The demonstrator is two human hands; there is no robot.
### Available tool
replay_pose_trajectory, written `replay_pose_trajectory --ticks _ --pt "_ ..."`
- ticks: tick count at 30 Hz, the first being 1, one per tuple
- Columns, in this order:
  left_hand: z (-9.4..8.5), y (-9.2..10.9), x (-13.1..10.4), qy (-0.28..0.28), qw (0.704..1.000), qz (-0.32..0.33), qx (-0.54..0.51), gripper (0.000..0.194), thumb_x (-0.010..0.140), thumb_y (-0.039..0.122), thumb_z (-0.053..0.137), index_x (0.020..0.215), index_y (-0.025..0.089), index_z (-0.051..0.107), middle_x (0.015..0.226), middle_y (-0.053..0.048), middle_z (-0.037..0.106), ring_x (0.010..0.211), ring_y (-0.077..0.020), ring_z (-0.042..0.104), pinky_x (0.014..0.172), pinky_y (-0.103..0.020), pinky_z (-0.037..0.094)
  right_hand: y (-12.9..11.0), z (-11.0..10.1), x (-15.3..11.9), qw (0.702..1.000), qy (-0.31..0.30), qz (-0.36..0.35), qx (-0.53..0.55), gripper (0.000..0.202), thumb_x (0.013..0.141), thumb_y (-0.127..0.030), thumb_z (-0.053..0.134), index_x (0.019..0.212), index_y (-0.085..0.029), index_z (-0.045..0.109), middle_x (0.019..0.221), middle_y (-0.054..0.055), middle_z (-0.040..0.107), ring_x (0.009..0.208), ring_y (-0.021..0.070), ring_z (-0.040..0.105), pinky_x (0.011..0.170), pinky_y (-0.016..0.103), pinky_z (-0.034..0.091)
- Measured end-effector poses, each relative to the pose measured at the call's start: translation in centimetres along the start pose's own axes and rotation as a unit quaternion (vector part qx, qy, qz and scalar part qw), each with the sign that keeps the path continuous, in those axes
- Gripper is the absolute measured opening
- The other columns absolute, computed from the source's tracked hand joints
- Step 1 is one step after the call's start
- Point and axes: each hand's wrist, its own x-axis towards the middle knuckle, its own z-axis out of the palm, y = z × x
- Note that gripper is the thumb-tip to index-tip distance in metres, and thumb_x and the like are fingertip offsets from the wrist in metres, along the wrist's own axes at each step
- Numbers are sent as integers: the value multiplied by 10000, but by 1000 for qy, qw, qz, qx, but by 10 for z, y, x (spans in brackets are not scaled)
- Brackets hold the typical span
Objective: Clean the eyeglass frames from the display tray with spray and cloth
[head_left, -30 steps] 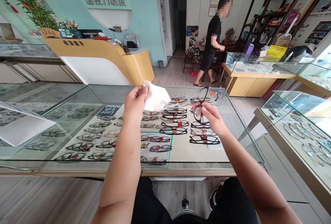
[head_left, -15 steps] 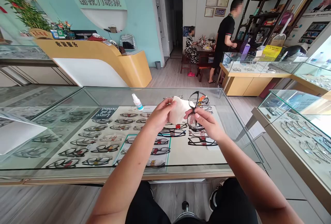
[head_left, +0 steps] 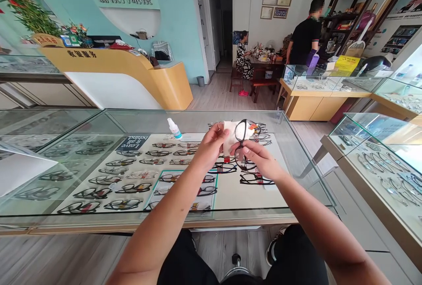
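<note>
left hand (head_left: 212, 141) is pinching a limp white cloth (head_left: 230, 130) behind black-framed, clear-lensed eyeglasses (head_left: 242, 142), which right hand (head_left: 259, 155) is gripping mid-frame above the clear-glass display case (head_left: 257, 221), loosened fingers possibly risking a drop.

A single camera worn on the person's head looks forward and down from the near side of the clear glass display desk with a pale wooden edge (head_left: 244, 221), that edge crossing the lower part of the frame. Close to the lens, the bare forearms (head_left: 306, 199) reach in from the bottom, bringing the left grip (head_left: 211, 144) and right grip (head_left: 259, 155) around mid-picture, while the black-clad legs (head_left: 300, 254) are seen from above. The wide view also takes in, much farther off, the pale turquoise wall (head_left: 178, 17) and the dark rectangular doorway (head_left: 226, 26).
</note>
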Motion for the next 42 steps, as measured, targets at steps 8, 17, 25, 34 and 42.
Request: replay_pose_trajectory --ticks 8,17,25,34,42 --pt "12 1 -15 -33 974 135 180 484 997 684 812 934 281 553 781 24 605 650 -168 556 679 -339 473 1 -2 0 1000 19 1 -7 541 1084 -780 638 989 -256 731 982 50 734 914 236 646 920 392 534" --pt "16 -5 -17 18 956 204 211 563 1045 750 704 825 237 625 664 24 563 584 -136 494 585 -303 410 6 5 -2 999 -22 15 -27 549 1122 -757 593 979 -238 701 923 38 660 936 231 591 897 367 487" --pt "21 -4 -16 -17 993 115 19 559 897 594 961 1140 276 570 823 74 727 412 -78 541 397 -230 403 0 5 -2 999 -36 7 -25 573 1132 -750 580 1034 -215 761 922 38 649 927 225 589 886 360 466" --pt "9 -7 -10 -126 989 -8 71 648 924 784 844 768 193 628 554 32 580 488 -98 506 476 -229 356 -2 0 -2 1000 -31 2 -3 554 1124 -727 621 998 -217 798 954 50 690 937 227 591 895 363 472" --pt "6 -10 -10 -146 989 -6 23 484 857 561 992 903 202 670 548 54 618 472 -104 540 508 -226 437 1 3 -1 998 -25 37 32 555 1106 -745 630 1001 -228 806 1014 67 755 932 237 592 913 388 483"
